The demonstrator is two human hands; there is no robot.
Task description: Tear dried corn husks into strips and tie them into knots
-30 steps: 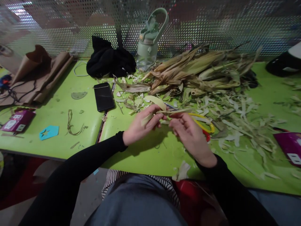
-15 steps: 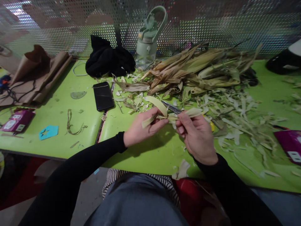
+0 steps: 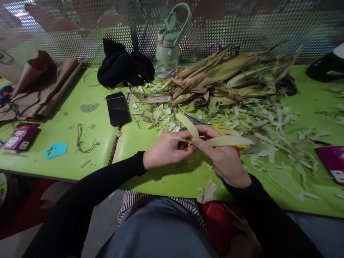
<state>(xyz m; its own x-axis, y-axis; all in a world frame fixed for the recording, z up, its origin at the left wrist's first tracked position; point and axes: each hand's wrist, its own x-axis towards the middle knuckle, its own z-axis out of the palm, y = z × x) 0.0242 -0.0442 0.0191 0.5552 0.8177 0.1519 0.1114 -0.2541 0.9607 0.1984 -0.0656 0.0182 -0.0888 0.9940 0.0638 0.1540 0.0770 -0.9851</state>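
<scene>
Pale strips of corn husk (image 3: pixel 228 141) are pinched between my two hands above the near part of the green table. My left hand (image 3: pixel 172 148) is closed on their left end, thumb and fingers pressed together. Fingertips nearly touching it, my right hand (image 3: pixel 223 157) pinches the strips too, and a long flat piece sticks out to its right. One curved strip (image 3: pixel 188 125) rises between the hands. Scissors (image 3: pixel 227 131) with yellow and red handles show behind and below my right hand, blades pointing left; whether the hand still grips them I cannot tell.
Behind my hands lie a heap of dried corn husks (image 3: pixel 220 79) and many scattered scraps (image 3: pixel 279 122). A bottle (image 3: pixel 168 50), black cloth (image 3: pixel 123 68) and phone (image 3: pixel 117 109) stand or lie further left. Purple packets (image 3: pixel 21 137) flank both sides. A perforated screen (image 3: pixel 88 39) closes the back.
My right hand has shifted its fingers from the scissors' pivot onto the husk, meeting my left hand. The scissors' yellow handle shows more, and the curved strip has moved slightly right.
</scene>
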